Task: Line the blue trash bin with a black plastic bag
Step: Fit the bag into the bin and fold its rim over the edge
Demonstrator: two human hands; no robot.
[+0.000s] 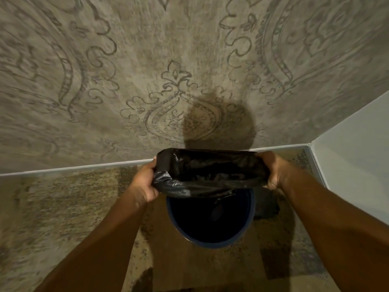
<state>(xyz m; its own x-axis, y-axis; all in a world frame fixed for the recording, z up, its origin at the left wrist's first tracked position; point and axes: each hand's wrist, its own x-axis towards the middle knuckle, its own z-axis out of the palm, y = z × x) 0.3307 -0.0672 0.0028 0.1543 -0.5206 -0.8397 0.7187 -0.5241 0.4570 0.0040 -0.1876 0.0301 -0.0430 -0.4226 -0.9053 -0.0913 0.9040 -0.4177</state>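
Hands grip a black bag [210, 173] stretched open above the blue bin [212, 242]: left hand [145, 182] and right hand [273, 171] each clenched on an edge. Patterned wall [147, 70] stands just behind.

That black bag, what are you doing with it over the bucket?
A person is putting a liner in a trash bin. The left hand and the right hand each grip one side of the black plastic bag, stretching its mouth wide open. The bag is held just above the blue trash bin, which stands on the floor by a patterned wall. The bag's edge is not yet folded over the bin's rim.
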